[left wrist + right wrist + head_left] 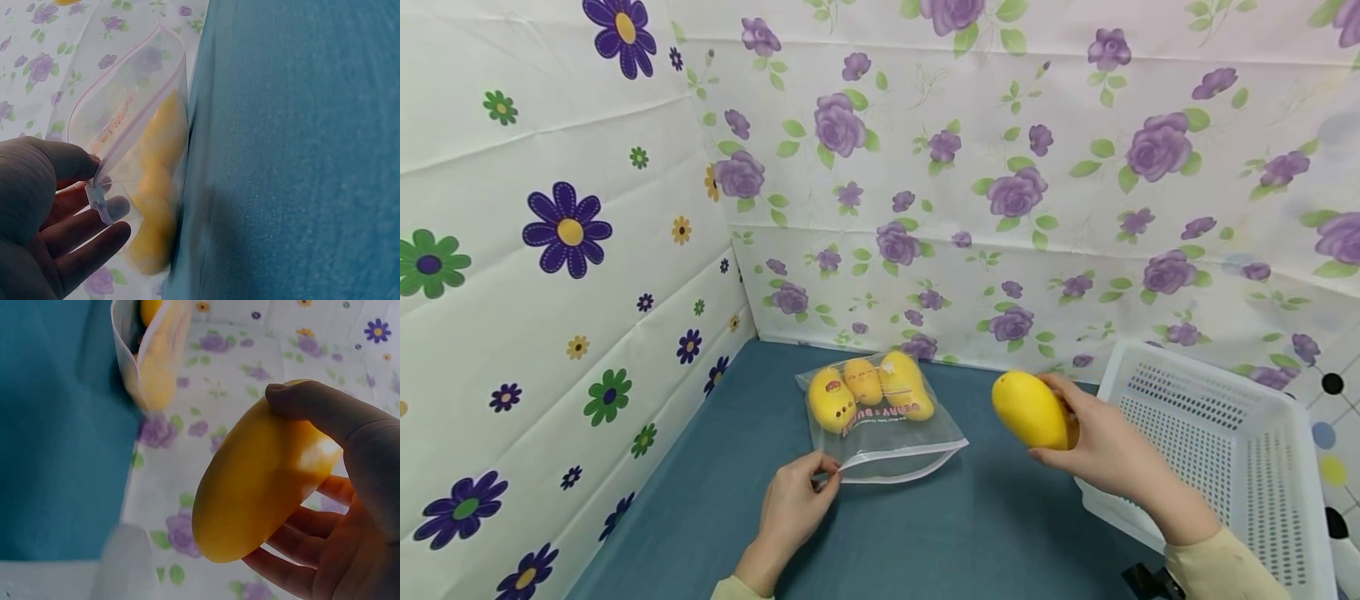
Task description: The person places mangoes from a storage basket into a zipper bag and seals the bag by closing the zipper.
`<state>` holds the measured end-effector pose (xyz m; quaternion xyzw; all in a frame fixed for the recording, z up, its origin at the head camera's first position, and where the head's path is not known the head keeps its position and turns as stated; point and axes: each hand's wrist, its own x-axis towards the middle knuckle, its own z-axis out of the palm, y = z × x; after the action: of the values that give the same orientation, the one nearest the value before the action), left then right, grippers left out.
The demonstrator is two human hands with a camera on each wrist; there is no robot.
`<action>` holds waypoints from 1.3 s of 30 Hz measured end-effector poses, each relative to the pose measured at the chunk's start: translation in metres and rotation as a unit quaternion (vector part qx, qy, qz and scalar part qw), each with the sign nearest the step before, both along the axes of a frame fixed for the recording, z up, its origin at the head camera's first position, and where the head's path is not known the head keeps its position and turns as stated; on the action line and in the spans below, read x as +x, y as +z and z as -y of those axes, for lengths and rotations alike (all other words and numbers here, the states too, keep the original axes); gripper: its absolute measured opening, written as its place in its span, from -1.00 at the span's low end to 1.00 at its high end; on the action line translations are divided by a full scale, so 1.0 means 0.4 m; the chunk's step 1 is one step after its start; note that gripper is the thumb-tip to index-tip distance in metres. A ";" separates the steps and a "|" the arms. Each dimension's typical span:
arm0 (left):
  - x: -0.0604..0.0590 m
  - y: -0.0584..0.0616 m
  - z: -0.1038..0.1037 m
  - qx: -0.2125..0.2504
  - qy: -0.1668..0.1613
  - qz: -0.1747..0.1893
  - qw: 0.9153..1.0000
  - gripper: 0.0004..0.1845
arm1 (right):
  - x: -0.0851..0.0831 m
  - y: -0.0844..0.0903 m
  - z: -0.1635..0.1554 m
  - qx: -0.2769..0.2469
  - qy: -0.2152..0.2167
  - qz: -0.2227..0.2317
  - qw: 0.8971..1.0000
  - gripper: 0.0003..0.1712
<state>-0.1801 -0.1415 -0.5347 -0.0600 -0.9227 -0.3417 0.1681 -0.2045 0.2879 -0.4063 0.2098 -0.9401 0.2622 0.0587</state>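
A clear zip bag [887,442] with printed lettering lies on the blue table, its white-edged mouth parted toward me. Inside are three yellow toys or fruits [833,402], at least one with a small face on it. My left hand [797,500] pinches the near left corner of the bag's mouth, by the zip slider [97,199]. My right hand [1105,442] grips a smooth yellow mango [1028,408] between thumb and fingers, raised above the table to the right of the bag. In the right wrist view the mango [256,481] shows whole except under the thumb.
A white perforated plastic basket [1285,492] stands at the right, partly behind my right forearm. Floral sheets [925,192] hang at the back and left of the blue table [925,542]. A small black object [1150,581] shows by my right sleeve.
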 end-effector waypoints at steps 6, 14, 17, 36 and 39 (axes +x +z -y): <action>0.001 -0.002 -0.003 -0.001 -0.006 -0.013 1.000 -0.82 | 0.005 -0.025 0.042 0.014 0.014 -0.004 1.000 0.18; -0.001 -0.001 -0.007 -0.001 -0.013 -0.017 1.000 -0.81 | 0.007 -0.074 0.105 0.004 0.055 -0.019 0.998 0.18; -0.003 -0.001 -0.009 0.003 -0.011 -0.021 1.000 -0.77 | 0.010 -0.090 0.127 0.007 0.069 -0.026 0.997 0.19; -0.003 -0.003 -0.022 -0.007 -0.012 -0.015 1.000 -0.85 | 0.028 -0.190 0.254 0.045 0.171 -0.004 0.984 0.18; -0.004 -0.004 -0.024 -0.010 -0.013 -0.012 1.000 -0.87 | 0.031 -0.199 0.275 0.054 0.186 -0.006 0.981 0.15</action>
<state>-0.1818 -0.1318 -0.5363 -0.0776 -0.9233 -0.3335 0.1738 -0.1922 0.1780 -0.4859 0.3853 -0.8971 0.2160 0.0037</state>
